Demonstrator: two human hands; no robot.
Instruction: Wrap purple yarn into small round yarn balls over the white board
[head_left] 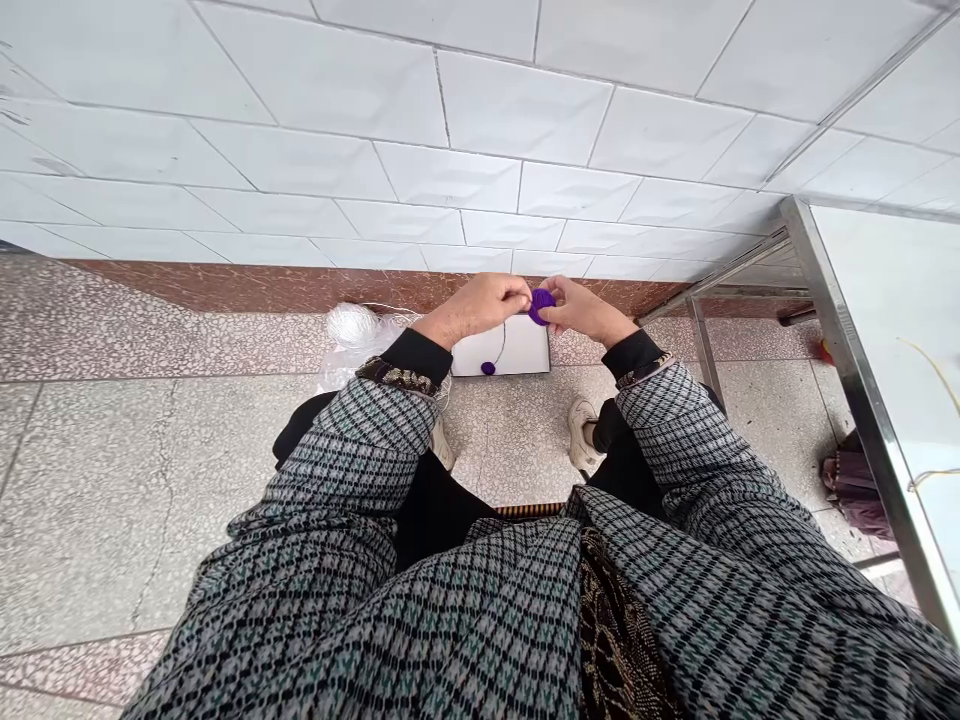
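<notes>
Both my hands are raised in front of me, pinching a small purple crocheted piece (pixel 541 303) between them. My left hand (pixel 480 306) has its fingers closed on the piece's left side. My right hand (pixel 581 311) grips it from the right with curled fingers. A thin purple thread (pixel 501 345) hangs down from the piece to a small purple yarn ball (pixel 488 368) lying on a white box (pixel 517 350) on the floor below.
A white yarn ball in a clear plastic bag (pixel 352 325) lies on the floor left of the box. A metal-framed table (pixel 862 390) stands at the right, a dark folded umbrella (pixel 851 485) under it. A white tiled wall (pixel 450 150) is ahead.
</notes>
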